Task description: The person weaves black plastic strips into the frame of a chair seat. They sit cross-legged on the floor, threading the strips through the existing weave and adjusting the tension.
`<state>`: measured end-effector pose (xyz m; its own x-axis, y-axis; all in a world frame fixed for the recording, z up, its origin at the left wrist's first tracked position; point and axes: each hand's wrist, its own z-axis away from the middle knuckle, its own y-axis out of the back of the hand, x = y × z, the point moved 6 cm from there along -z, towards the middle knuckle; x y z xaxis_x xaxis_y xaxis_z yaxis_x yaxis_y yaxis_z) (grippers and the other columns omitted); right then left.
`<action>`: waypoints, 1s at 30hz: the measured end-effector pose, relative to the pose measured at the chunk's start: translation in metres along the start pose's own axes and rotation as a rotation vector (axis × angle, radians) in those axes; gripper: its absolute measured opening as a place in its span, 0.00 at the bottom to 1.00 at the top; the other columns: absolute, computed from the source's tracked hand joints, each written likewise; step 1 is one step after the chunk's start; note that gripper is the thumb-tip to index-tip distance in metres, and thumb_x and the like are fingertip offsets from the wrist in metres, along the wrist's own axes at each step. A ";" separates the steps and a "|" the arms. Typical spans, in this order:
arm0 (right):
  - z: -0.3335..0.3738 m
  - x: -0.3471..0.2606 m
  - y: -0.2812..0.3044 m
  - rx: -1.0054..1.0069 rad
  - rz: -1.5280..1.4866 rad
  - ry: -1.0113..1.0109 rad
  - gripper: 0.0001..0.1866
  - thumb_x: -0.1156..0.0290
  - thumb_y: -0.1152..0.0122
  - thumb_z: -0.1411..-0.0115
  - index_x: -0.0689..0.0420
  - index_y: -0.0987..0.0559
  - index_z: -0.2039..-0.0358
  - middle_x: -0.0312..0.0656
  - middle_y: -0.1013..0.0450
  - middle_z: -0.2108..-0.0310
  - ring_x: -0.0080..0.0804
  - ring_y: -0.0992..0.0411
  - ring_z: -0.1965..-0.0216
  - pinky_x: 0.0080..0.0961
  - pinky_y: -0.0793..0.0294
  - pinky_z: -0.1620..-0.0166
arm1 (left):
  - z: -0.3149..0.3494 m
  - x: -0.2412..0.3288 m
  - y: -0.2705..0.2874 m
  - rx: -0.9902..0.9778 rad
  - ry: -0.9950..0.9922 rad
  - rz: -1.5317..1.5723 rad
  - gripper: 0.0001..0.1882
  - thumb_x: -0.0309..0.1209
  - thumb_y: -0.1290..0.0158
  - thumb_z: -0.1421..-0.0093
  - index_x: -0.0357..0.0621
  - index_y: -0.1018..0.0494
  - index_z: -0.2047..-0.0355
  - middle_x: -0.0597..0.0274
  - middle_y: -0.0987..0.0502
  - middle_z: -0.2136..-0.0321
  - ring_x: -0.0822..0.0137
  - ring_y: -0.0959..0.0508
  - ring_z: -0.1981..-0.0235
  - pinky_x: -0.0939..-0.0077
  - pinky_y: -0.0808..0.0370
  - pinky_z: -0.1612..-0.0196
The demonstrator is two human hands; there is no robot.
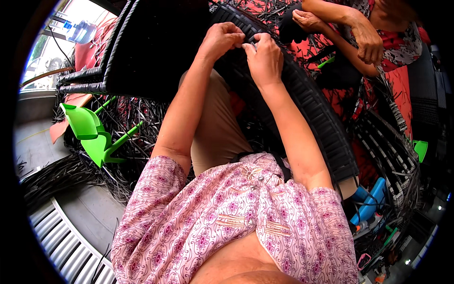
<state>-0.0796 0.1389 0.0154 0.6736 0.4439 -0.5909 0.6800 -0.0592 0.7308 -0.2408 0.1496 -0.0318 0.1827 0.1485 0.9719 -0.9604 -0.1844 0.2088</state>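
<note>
A long curved black woven wicker piece (307, 102) slants across my legs, with flat strips wound along it. Both my hands are over its far part, close together. My left hand (221, 41) is closed, its thumb and fingertips pinched together. My right hand (266, 59) sits just beside it, the thumb and index finger also drawn together near the left fingertips. Whatever lies between the fingers is too small and dark to make out. A large black panel with a woven rim (106, 71) stands to the left of my left hand.
Loose black strips (137, 113) lie heaped on the floor. A green plastic chair (87, 123) is at left, with a white slatted piece (71, 241) below. At upper right, a co-worker's hands (369, 47) are near. A blue plastic object (373, 201) stands at lower right.
</note>
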 end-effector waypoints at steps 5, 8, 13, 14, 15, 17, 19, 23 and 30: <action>0.034 -0.003 0.052 0.226 0.138 0.254 0.25 0.66 0.28 0.47 0.57 0.25 0.50 0.45 0.28 0.51 0.44 0.30 0.47 0.39 0.31 0.44 | -0.011 -0.014 0.025 0.175 -0.018 -0.118 0.07 0.31 0.38 0.42 0.40 0.20 0.68 0.63 0.18 0.76 0.74 0.19 0.73 0.78 0.24 0.68; 0.066 0.027 0.100 0.220 0.323 0.185 0.25 0.63 0.29 0.45 0.56 0.25 0.49 0.44 0.28 0.49 0.43 0.29 0.46 0.40 0.31 0.45 | -0.016 -0.017 0.037 0.235 -0.012 -0.108 0.08 0.31 0.38 0.41 0.39 0.20 0.67 0.66 0.20 0.74 0.74 0.21 0.72 0.78 0.26 0.66; 0.125 0.093 0.177 0.169 0.600 -0.063 0.19 0.55 0.38 0.36 0.57 0.22 0.53 0.44 0.25 0.53 0.45 0.27 0.50 0.42 0.31 0.47 | -0.030 -0.020 0.052 0.477 -0.246 -0.564 0.08 0.33 0.35 0.43 0.42 0.19 0.68 0.71 0.22 0.75 0.77 0.26 0.72 0.79 0.30 0.67; 0.140 0.108 0.187 0.142 0.650 -0.143 0.19 0.54 0.40 0.35 0.56 0.21 0.54 0.44 0.24 0.54 0.45 0.27 0.52 0.42 0.30 0.48 | -0.035 -0.025 0.052 0.408 -0.164 -0.413 0.08 0.33 0.35 0.43 0.42 0.19 0.69 0.73 0.22 0.75 0.78 0.27 0.72 0.79 0.31 0.67; 0.152 0.124 0.194 0.102 0.662 -0.226 0.19 0.51 0.42 0.33 0.55 0.20 0.56 0.44 0.23 0.57 0.46 0.26 0.54 0.42 0.30 0.50 | -0.038 -0.030 0.050 0.337 -0.082 -0.263 0.08 0.33 0.35 0.43 0.43 0.20 0.69 0.74 0.23 0.75 0.79 0.28 0.72 0.80 0.31 0.67; 0.168 0.143 0.195 0.124 0.597 -0.184 0.18 0.51 0.43 0.33 0.55 0.19 0.61 0.42 0.24 0.62 0.44 0.26 0.58 0.40 0.30 0.54 | -0.047 -0.038 0.050 0.238 -0.004 -0.116 0.08 0.34 0.34 0.42 0.45 0.20 0.69 0.77 0.25 0.75 0.81 0.30 0.71 0.83 0.34 0.65; 0.170 0.145 0.196 0.187 0.610 -0.065 0.19 0.50 0.43 0.34 0.54 0.20 0.66 0.40 0.25 0.67 0.44 0.26 0.62 0.39 0.30 0.58 | -0.049 -0.040 0.053 0.208 -0.034 -0.127 0.08 0.33 0.35 0.42 0.45 0.21 0.69 0.77 0.25 0.75 0.81 0.30 0.71 0.83 0.34 0.65; 0.155 0.158 0.209 0.253 0.600 0.007 0.22 0.47 0.41 0.36 0.55 0.23 0.73 0.39 0.28 0.71 0.44 0.27 0.68 0.39 0.31 0.64 | -0.042 -0.029 0.044 0.142 -0.059 -0.102 0.06 0.31 0.35 0.41 0.44 0.21 0.69 0.75 0.24 0.74 0.80 0.28 0.70 0.83 0.31 0.64; 0.133 0.236 0.279 0.231 0.635 -0.057 0.28 0.46 0.49 0.32 0.57 0.24 0.79 0.42 0.27 0.73 0.50 0.28 0.70 0.42 0.30 0.64 | 0.030 0.005 -0.012 0.139 -0.007 -0.260 0.08 0.31 0.36 0.43 0.40 0.20 0.73 0.73 0.24 0.77 0.80 0.30 0.73 0.79 0.32 0.67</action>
<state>0.3080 0.1085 0.0346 0.9728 0.2124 -0.0928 0.1874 -0.4851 0.8542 -0.2216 0.1234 -0.0258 0.4211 0.2018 0.8843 -0.8432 -0.2722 0.4636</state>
